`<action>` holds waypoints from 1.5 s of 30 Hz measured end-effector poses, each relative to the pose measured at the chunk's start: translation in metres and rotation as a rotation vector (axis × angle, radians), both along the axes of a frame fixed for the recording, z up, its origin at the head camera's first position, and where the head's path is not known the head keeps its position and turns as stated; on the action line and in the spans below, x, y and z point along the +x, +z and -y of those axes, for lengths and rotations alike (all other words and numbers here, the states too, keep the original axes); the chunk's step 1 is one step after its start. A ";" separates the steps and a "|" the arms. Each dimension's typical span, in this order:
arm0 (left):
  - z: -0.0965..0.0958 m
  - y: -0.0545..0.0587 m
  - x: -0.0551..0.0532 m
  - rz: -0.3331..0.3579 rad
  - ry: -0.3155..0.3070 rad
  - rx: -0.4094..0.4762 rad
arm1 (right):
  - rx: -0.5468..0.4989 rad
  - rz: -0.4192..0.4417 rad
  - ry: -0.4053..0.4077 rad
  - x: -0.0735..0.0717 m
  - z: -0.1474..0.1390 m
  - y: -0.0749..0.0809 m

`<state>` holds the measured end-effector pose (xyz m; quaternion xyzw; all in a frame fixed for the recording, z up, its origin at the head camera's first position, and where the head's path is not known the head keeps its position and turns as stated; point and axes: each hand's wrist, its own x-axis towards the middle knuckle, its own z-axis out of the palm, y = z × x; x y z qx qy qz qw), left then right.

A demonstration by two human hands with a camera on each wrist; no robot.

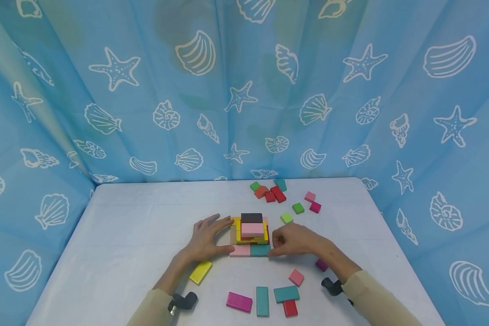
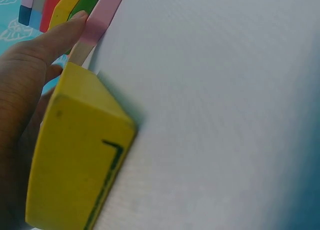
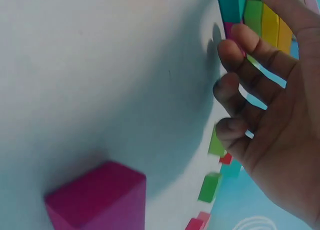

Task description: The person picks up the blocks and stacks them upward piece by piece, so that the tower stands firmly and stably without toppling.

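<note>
The left hand, fingers spread, touches the left side of the block stack — a yellow block lies near its wrist. The stack stands mid-tabletop, between both hands — the right hand, at its right side, has loosely bent fingers gripping nothing.

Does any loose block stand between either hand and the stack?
Nothing visible does: the left hand and right hand flank the stack closely. The loose yellow block lies nearer the person than the left hand, the lime block beyond the right; neither comes between.
</note>
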<state>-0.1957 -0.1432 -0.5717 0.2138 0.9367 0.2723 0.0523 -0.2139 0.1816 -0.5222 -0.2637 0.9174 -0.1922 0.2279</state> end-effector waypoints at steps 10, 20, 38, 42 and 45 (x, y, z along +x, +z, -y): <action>0.000 -0.002 0.001 -0.001 0.010 0.004 | -0.143 0.083 -0.074 -0.015 -0.021 0.004; 0.000 -0.002 0.001 -0.010 -0.001 0.016 | -0.202 -0.009 -0.174 -0.037 -0.043 0.009; 0.000 0.001 0.001 -0.012 -0.001 0.024 | -0.103 -0.178 -0.305 -0.072 -0.060 0.001; 0.000 0.001 0.001 -0.035 -0.005 0.030 | -0.104 -0.168 -0.342 -0.080 -0.058 -0.005; 0.000 0.000 0.001 -0.019 0.003 0.024 | -0.113 -0.155 -0.388 -0.086 -0.052 -0.008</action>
